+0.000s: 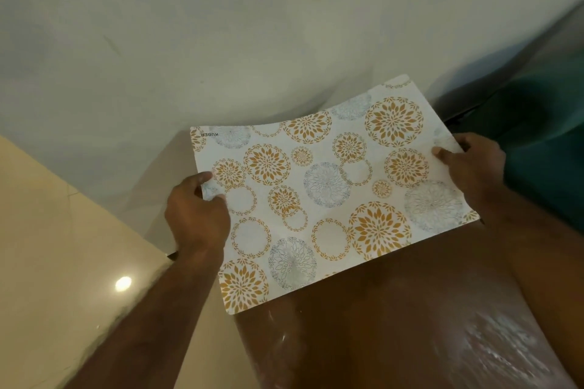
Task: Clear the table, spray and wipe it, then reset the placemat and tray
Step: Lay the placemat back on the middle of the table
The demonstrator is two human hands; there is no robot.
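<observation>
Table: your glossy brown table [395, 309] lay nearest the lens and filled the lower right of the view, its top showing pale wet streaks near the bottom right corner.
Wall: a plain pale grey-green wall [252, 25] rose behind the table and took the whole upper part of the view.
Floor: cream polished floor tiles [63, 230] ran along your left side, with one round spot of reflected light on them.
Seat: a dark teal upholstered seat [543, 142] stood beside the table's right edge, against the wall.
Placemat: the white rectangular placemat with orange and grey flower circles [328, 196] was over the table's far left part, printed side up, its left edge reaching past the table edge and its far right corner curling up toward the wall; whether it lay flat on the top or just above it you could not tell.
Left hand: your left hand [199, 215] was closed on the placemat's left edge, thumb on top, fingers hidden beneath.
Right hand: your right hand [474, 167] pinched the placemat's right edge, thumb pressed on the printed face.
Lettering: small dark word "KUBER" [209, 134] sat upside down at the placemat's far left corner.
</observation>
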